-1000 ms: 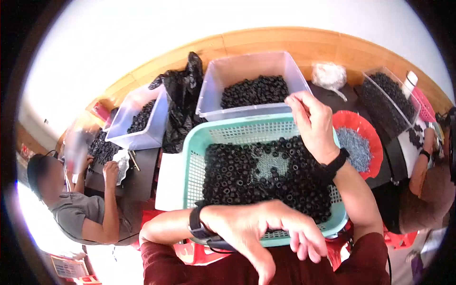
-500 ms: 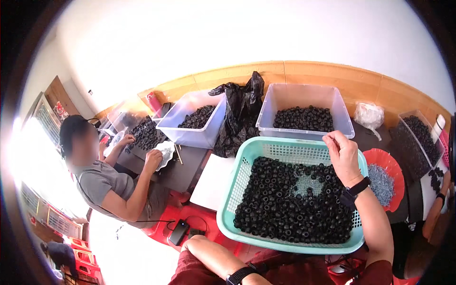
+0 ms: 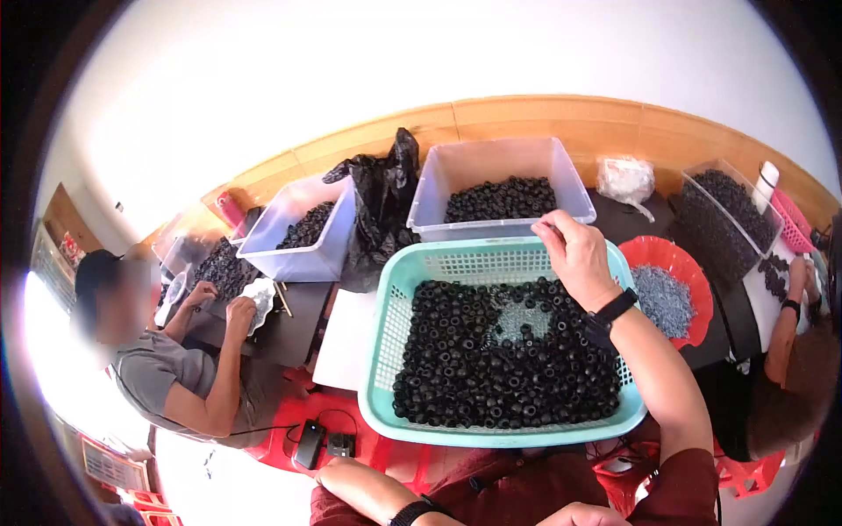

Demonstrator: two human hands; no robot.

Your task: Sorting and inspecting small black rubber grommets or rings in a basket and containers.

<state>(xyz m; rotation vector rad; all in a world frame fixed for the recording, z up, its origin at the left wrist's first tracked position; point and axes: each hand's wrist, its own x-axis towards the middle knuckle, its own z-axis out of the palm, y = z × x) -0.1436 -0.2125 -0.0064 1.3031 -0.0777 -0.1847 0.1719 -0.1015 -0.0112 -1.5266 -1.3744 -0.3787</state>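
Note:
A mint-green plastic basket (image 3: 503,436) with perforated walls is in front of me, holding a spread of black ring-shaped parts (image 3: 504,377). A patch of its mesh floor shows through near the far side. Over the basket's far right part is my right hand (image 3: 574,260), fingers pinched together; anything between the fingertips is too small to make out. My left hand (image 3: 583,515) shows only in part at the lower edge, near my lap, with its fingers hidden. Right of the basket is a red scalloped dish (image 3: 702,298) of small blue-grey pieces (image 3: 660,301).
Clear plastic bins (image 3: 502,226) of black parts line the wall, with a black plastic bag (image 3: 381,206) between two. A white plastic bag (image 3: 625,180) is at the back. One co-worker (image 3: 171,377) sits left, another (image 3: 772,386) right. A red stool (image 3: 373,430) carries a black device (image 3: 309,444).
The view has shifted, so the basket and bins appear farther left. Part of my left hand has come into sight at the lower edge. My right hand stays pinched above the basket.

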